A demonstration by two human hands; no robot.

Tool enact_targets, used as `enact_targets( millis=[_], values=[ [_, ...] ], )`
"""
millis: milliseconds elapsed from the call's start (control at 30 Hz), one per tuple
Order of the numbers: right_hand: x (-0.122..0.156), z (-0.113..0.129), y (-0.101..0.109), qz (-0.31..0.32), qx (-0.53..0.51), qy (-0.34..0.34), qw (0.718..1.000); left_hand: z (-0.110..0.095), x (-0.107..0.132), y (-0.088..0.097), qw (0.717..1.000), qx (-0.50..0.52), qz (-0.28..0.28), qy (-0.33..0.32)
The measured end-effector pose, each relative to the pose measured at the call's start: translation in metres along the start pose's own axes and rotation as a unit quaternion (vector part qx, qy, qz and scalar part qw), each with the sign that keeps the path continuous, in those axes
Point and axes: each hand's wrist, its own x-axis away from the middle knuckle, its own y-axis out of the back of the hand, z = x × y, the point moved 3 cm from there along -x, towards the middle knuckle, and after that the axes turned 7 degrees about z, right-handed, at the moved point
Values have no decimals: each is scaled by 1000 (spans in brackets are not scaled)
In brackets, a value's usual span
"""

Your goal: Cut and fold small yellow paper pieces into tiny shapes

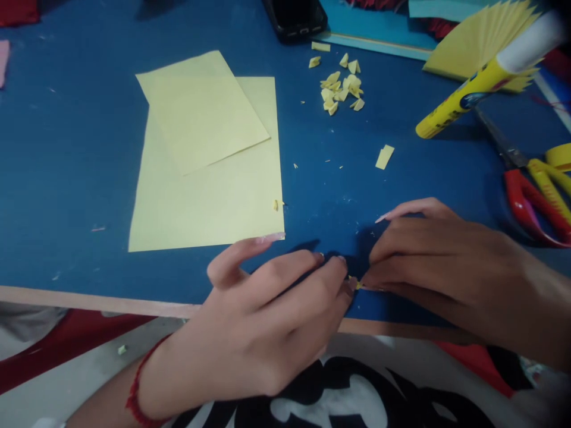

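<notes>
Near the front edge of the blue table, my left hand (281, 309) and my right hand (459, 255) meet at a tiny piece of yellow paper (358, 285). Each hand pinches it between thumb and fingers, so most of it is hidden. Beyond my left hand lie a large pale yellow sheet (214, 202) and a smaller yellow sheet (209, 113) turned at an angle on top. A small folded yellow scrap (275, 205) rests near the large sheet's right edge. Past my right hand are small yellow strips (384, 157) and a loose pile of little folded yellow pieces (331, 95).
A yellow glue stick (464, 98) with a white cap stands at the right. Beside it lie scissors (520, 196) with red and yellow handles. A pleated yellow paper fan (473, 47) and a dark phone (297, 18) are at the back. Tiny paper bits dot the table (66, 178).
</notes>
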Motion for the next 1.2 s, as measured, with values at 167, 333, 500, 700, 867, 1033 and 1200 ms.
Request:
enact_targets(
  millis=[167,333,500,700,867,1033,1200],
  values=[
    [-1,1,1,-7,-10,-6,1000,2,1,0,1000,29,-2,2],
    [-4,0,-3,-19,-18,-35,999,2,3,-2,999,45,13,23],
    [-5,-4,-4,-30,-94,-65,993,3,1,-1,999,37,4,6],
    [-12,-5,2,44,-98,-71,992,4,3,-5,1000,14,-8,9],
    [-19,-8,4,98,-102,-73,987,1,4,-1,1000,15,-8,16],
    [-21,-13,4,117,-113,-88,983,0,7,6,998,2,-55,-5],
    [-23,-16,3,101,-124,-102,982,-1,7,-1,1000,2,-19,-19]
  ],
)
